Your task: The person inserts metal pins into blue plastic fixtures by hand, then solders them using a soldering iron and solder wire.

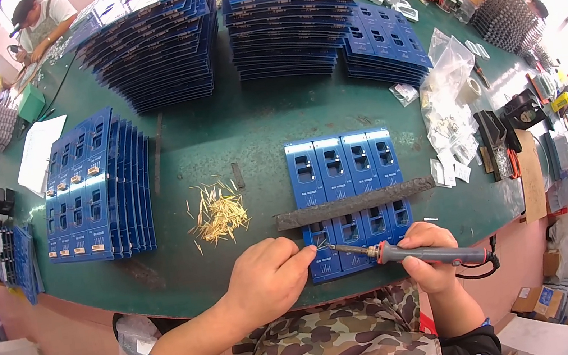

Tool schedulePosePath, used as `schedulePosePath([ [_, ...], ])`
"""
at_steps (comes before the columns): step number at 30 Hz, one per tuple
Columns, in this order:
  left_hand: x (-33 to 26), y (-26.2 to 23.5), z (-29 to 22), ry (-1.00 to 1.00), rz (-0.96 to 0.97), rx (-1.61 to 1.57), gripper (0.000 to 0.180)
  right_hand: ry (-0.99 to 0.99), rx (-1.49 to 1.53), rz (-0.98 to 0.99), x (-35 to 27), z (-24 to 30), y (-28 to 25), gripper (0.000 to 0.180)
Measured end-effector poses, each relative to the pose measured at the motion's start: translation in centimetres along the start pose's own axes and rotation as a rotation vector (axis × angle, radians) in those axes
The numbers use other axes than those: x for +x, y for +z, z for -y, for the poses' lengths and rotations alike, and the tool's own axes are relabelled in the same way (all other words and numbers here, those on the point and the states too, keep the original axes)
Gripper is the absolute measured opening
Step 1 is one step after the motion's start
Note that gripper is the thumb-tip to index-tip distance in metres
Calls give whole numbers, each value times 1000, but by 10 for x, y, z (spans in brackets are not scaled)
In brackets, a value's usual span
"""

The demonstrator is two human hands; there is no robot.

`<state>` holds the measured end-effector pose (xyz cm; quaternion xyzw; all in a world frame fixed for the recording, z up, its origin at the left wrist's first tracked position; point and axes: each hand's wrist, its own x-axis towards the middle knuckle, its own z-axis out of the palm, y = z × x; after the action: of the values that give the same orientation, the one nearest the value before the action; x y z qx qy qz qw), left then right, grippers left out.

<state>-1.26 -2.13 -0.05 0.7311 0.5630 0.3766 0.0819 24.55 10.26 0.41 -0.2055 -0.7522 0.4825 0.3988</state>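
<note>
My right hand [429, 259] is wrapped round a grey soldering iron [429, 254] with red trim. Its tip points left, onto the lower left part of a blue circuit board panel [323, 194]. Close to that tip, my left hand [273, 278] is closed in a pinch on a thin wire [321, 242], too fine to make out fully. A dark grey bar [357, 203] lies across the middle of the panel, hiding part of it. To the left of the panel is a loose heap of thin yellow pieces [220, 212].
Two tall stacks of blue boards [151, 58] [286, 35] stand at the back, a lower stack [383, 44] beside them. More boards [94, 193] lean upright at left. Clear plastic bags [447, 107] and a black stand [493, 141] are at right. Co-workers sit across the green table [205, 130].
</note>
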Motion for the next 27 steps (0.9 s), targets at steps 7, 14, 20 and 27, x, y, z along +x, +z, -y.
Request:
schedulePosePath([
  [7,1,0,0,3,1,5,34,-1,-13,5,0,0,-1,20],
  [14,2,0,-1,15,-16,7,34,51,100,-80,-8,-3,1,18],
  [20,0,-5,-9,2,-35,-27,31,98,274,-265,-14,1,-4,23],
  [27,18,11,-50,60,-37,-310,27,104,299,-13,-16,16,24,37],
])
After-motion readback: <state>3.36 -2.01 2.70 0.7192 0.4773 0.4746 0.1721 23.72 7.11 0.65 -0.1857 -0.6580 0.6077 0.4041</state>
